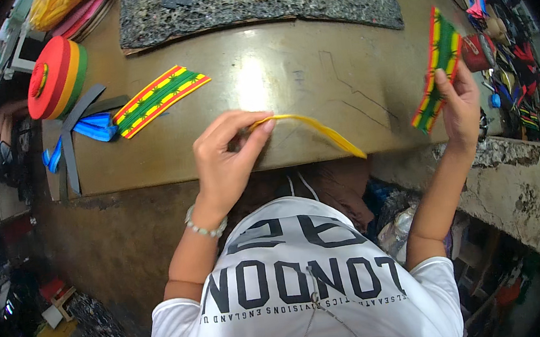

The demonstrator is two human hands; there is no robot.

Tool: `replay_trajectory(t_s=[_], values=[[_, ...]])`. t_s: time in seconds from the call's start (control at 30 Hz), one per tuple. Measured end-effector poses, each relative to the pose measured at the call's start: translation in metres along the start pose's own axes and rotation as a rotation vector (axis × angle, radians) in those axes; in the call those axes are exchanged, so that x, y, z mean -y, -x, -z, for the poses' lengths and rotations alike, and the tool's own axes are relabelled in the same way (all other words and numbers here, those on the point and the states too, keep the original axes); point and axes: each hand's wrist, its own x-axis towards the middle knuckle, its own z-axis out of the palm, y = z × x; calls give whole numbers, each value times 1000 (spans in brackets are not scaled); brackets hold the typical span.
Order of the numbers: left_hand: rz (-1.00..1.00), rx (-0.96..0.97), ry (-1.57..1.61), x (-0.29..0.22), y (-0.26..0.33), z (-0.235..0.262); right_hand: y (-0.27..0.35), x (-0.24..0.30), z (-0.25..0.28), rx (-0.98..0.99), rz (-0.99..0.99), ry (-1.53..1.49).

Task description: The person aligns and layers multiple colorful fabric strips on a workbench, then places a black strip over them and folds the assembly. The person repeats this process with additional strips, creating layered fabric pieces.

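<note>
My left hand [233,156] pinches one end of a thin yellow strip [318,128] between thumb and fingers. The strip's free end curves out to the right above the table's front edge. On the right, my right hand [459,105] is closed on a patterned band [441,51] with red and yellow edges and a green middle bearing dark leaf shapes. That band is raised and tilted, its top end pointing away from me. A matching patterned band [161,100] lies flat on the table to the left of my hands.
The brown table [242,148] has a rough dark slab [254,4] at its far side. Round red, yellow and green rolled strap [56,78], dark straps [71,148] and blue ribbon [94,127] sit at the left. A red tin [478,51] and assorted clutter line the right.
</note>
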Motion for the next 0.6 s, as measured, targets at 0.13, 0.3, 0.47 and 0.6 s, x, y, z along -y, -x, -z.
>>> replay_trajectory(t_s=[0.13,0.3,0.47,0.6], values=[[-424,84,-233,8,-16,-13,38,9,16,6,7,-177],[-338,192,-428,24,-1,17,67,29,-22,617,-84,-146],[-283,208,-428,26,9,28,94,35,-96,938,8,236],[-321,186,-513,21,13,32,100,25,-123,752,-21,420]])
